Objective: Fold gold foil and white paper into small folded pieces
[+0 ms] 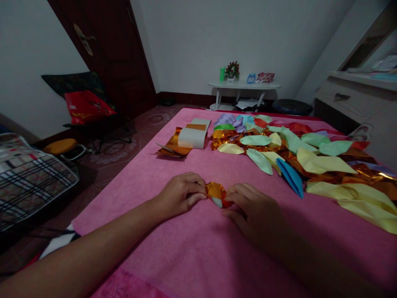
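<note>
Left hand (182, 192) and right hand (256, 213) are pinched narrow, thumbs against fingers, gripping opposite ends of a small folded gold paper (216, 190) low over the pink cloth (149, 252). Take that paper as the dial's centre: the left hand sits at nine o'clock, the right at four. A patch of pale underside shows along its six o'clock edge. Toward eleven lie curling gold sheets (174, 145), pale sides partly up. A colourful heap of folded papers (313, 159) spreads at two, with a blue folded paper (290, 178) near three.
</note>
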### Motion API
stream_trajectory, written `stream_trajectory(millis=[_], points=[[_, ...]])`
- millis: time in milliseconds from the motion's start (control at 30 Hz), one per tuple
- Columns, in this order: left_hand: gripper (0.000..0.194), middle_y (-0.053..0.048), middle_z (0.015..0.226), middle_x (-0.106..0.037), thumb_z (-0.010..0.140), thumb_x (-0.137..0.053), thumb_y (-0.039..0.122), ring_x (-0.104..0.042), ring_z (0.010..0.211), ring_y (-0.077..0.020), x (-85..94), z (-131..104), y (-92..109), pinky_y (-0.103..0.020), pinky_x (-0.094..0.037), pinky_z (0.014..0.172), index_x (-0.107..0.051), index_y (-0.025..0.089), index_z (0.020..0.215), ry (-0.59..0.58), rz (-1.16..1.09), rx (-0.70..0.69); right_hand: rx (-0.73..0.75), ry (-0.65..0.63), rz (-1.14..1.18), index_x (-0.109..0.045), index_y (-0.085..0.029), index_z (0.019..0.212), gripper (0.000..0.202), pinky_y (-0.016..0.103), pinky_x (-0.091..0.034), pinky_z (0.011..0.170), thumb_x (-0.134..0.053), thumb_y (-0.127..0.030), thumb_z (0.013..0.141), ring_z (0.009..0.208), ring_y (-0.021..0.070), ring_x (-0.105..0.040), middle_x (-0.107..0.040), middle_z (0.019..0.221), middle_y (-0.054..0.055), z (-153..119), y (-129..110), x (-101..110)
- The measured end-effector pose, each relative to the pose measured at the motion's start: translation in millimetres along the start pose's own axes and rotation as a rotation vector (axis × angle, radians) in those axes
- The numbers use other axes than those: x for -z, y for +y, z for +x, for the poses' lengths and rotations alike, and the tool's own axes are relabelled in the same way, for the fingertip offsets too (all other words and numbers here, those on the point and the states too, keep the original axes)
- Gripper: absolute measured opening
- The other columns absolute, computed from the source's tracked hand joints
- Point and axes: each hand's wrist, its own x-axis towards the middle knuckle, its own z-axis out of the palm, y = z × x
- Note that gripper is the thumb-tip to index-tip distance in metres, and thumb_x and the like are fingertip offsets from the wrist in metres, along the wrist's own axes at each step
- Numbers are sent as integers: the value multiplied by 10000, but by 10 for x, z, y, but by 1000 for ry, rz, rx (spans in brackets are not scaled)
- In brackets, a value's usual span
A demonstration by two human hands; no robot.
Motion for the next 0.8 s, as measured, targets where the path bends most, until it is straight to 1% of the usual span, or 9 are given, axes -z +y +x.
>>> stream_trajectory(millis=[33,100,233,367,533,633,700,733,800], points=[[159,-64,876,-663,879,-575,237,-610,842,-162,-14,12,-2,-287,-491,776,-702,160,821,16,-38,37,-21,12,6,-623,-191,836,34,297,-406,708,-592,-186,823,826,191,-547,-622,879,31,14,-5,-9],[180,-56,824,-650,868,-589,231,-608,788,-148,-38,35,-7,-268,-487,731,-686,145,744,42,-108,99,-72,37,28,-617,-193,795,104,289,-397,705,-537,-177,859,816,183,-547,-616,853,25,40,-10,-27],[194,-45,770,-641,856,-595,214,-596,717,-134,-72,72,-21,-249,-470,667,-659,134,692,78,-155,170,-173,79,83,-609,-192,741,189,279,-384,703,-485,-184,884,789,171,-547,-608,814,19,84,4,-67],[189,-37,732,-637,819,-617,203,-579,680,-134,-96,110,-37,-246,-446,636,-614,138,641,102,-57,237,-275,117,35,-579,-196,679,195,261,-332,607,-508,-213,860,679,146,-522,-572,718,-7,126,19,-125],[200,-27,690,-625,774,-655,228,-553,639,-132,-113,154,-14,-236,-397,586,-591,144,603,86,78,315,-341,152,-86,-505,-194,623,163,253,-250,538,-564,-198,775,584,118,-470,-525,646,-32,171,7,-186],[191,-21,685,-629,773,-667,260,-552,632,-132,-130,156,7,-237,-376,583,-610,152,625,92,152,335,-367,156,-149,-495,-198,620,171,257,-222,518,-581,-217,767,566,117,-454,-532,650,-29,186,-8,-201],[192,-19,707,-642,778,-672,300,-557,639,-133,-145,152,10,-240,-368,591,-622,161,656,97,191,351,-388,159,-173,-503,-201,631,175,257,-226,518,-591,-233,780,571,121,-468,-559,681,-20,188,-20,-206],[191,-15,722,-649,777,-678,329,-561,642,-134,-153,150,7,-240,-362,588,-629,166,691,102,196,361,-400,165,-172,-522,-203,661,149,256,-241,525,-596,-236,786,590,126,-491,-582,711,-14,185,-27,-208],[226,-2,747,-664,755,-701,391,-567,641,-135,-165,147,-3,-237,-342,568,-639,181,813,117,176,387,-420,191,-143,-575,-205,786,44,252,-287,560,-611,-231,791,662,142,-553,-630,800,3,175,-45,-213]])
